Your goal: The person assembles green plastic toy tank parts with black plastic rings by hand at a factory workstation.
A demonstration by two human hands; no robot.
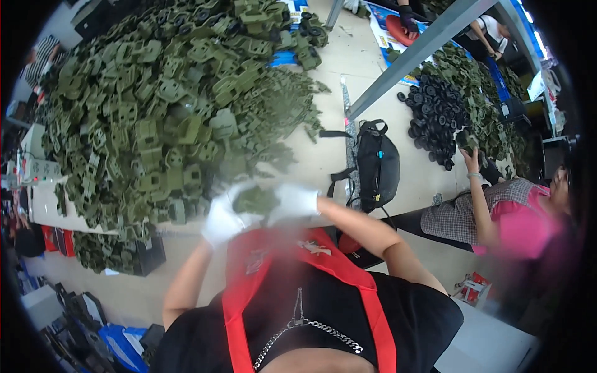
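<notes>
My left hand and my right hand, both in white gloves, come together at the table edge in front of my red apron. Between them they grip an olive-green plastic toy vehicle part, one hand at each side. Blur over this spot hides its exact shape and the fingertips. Just beyond my hands spreads a big heap of olive-green toy vehicle bodies, some with black wheels. At the heap's right edge lie smaller flat green pieces.
A black bag lies on the table to my right. Beyond it are a pile of small black wheels and more green parts. A slanted grey metal post crosses there. A co-worker in pink sits at the right. A full dark crate stands lower left.
</notes>
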